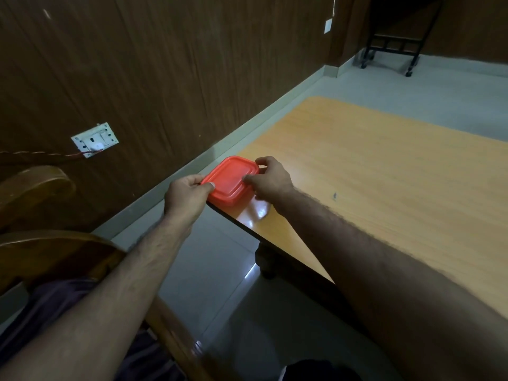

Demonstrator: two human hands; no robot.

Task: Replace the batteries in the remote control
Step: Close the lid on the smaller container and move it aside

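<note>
A flat red plastic container (230, 180) with its lid on sits at the near left corner of the orange wooden table (384, 174). My left hand (187, 195) grips its left edge, thumb on top of the lid. My right hand (270, 178) holds the right side, fingers curled over the far edge and thumb on the lid. What is inside the container is hidden. No remote control or batteries are in view.
A wooden chair arm (35, 185) curves at the left, below a wall socket (94, 140) with a wire plugged in. Grey tiled floor lies beside the table. A black wheeled stand (390, 48) is at the far back.
</note>
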